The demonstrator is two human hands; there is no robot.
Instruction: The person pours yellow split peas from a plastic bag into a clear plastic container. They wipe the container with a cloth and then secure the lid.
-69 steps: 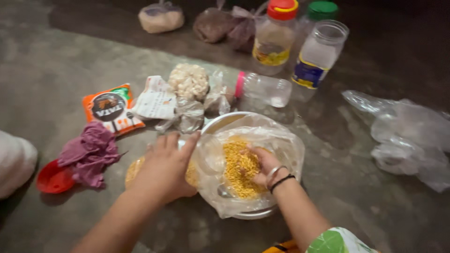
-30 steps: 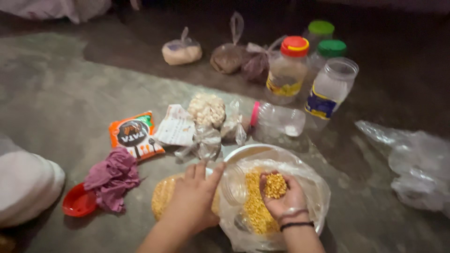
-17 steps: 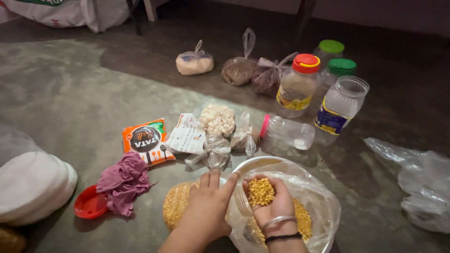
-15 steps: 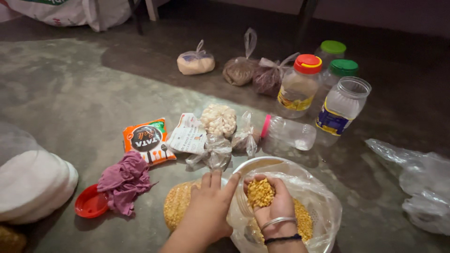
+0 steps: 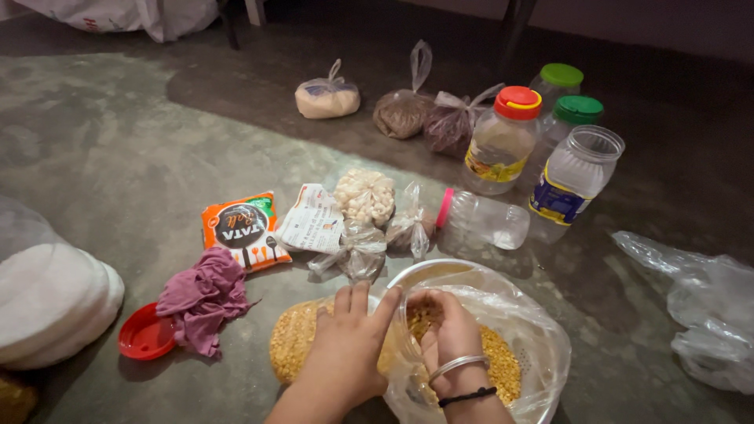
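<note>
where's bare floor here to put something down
Bare floor: the far left stretch beyond the orange packet, and the strip between the bowl and the loose clear bags. Crowded: the tied bags ahead of the left hand and the jars far right.

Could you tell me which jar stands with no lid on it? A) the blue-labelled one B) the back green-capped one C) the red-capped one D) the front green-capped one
A: the blue-labelled jar shows an open rim, while its upright neighbours wear caps.

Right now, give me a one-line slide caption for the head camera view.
Left hand steadies a lying jar while the right hand tips yellow lentils into it.
</note>
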